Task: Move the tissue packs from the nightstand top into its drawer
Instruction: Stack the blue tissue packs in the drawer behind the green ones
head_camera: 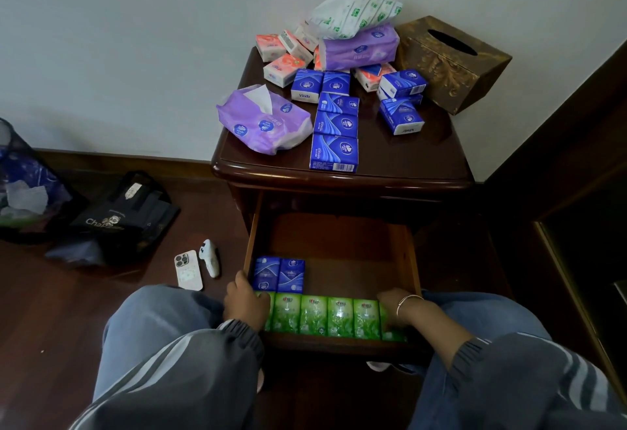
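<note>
Lower left of centre, the left hand (246,304) is down in the open drawer (412,260), set against the left end of the green packs (325,317). Its fingers dip out of sight, so gripping or just pressing, I cannot tell. Just above it, two blue packs (280,275) stand side by side. The green row runs across the drawer's front to the right hand (395,302) at the far end, where the fingers are hidden too.

Plenty is left on the surface (407,154), up-frame from both hands. The purple pack (264,124) sits above the left hand. The blue column (336,124) runs front to back, its nearest pack at the front edge between the hands, and looks slightly closer to the right one. Further right is a blue cluster (402,103), likely the right hand's reach.
</note>
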`<state>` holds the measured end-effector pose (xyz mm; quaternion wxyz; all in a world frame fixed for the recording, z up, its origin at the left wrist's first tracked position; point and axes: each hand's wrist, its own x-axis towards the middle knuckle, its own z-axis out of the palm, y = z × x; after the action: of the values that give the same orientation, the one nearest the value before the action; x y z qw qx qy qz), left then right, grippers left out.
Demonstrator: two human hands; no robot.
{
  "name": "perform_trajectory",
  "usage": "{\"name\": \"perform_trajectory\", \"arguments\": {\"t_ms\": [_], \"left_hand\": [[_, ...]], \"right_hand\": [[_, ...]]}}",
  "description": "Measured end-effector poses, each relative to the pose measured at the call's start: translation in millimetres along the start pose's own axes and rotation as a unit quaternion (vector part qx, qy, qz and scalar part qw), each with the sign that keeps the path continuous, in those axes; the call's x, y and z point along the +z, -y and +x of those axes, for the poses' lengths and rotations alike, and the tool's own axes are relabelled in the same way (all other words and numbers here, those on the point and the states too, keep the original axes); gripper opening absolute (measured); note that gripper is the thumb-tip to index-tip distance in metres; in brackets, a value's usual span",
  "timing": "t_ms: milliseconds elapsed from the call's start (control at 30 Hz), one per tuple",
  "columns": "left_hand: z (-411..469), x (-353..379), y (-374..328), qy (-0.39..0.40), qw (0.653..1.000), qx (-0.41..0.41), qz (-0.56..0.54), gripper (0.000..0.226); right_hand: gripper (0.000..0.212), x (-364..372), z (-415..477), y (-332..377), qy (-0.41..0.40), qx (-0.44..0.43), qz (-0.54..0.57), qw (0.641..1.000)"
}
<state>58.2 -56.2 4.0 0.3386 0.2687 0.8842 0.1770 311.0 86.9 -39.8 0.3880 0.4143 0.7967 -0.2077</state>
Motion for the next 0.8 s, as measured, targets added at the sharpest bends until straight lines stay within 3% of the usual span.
{"name": "perform_trajectory", "arguments": {"t_ms": [333, 500, 567, 667, 733, 800], "left_hand": [[-0.2, 0.6, 0.7, 0.007, 1.000, 0.000, 0.005, 0.061], [6.0, -12.5, -0.7, 0.033, 0.999, -0.001, 0.009, 0.041], [5.8, -26.6, -8.3, 0.011, 0.999, 0.009, 0.030, 0.034], [-1.2, -61.1, -30.1, -0.078, 0.996, 0.049, -0.004, 0.030], [-11.0, -87.8, -51.4, -0.160, 0.979, 0.119, -0.031, 0.028], [-24.6, -110.7, -78.8, -0.232, 0.942, 0.237, -0.059, 0.025]], "right_hand": [[0.071, -1.0, -19.0, 6.7, -0.023, 0.004, -0.007, 1.000], [0.072, -44.7, -72.3, 15.1, -0.084, -0.068, 0.082, 0.991], [0.066, -71.4, -105.0, 11.4, -0.149, -0.113, 0.148, 0.971], [0.048, -110.5, -144.4, -7.8, -0.326, -0.145, 0.189, 0.915], [0.040, -133.7, -154.2, -24.9, -0.445, -0.129, 0.197, 0.864], [0.040, -156.8, -150.2, -35.9, -0.520, -0.100, 0.201, 0.824]]}}
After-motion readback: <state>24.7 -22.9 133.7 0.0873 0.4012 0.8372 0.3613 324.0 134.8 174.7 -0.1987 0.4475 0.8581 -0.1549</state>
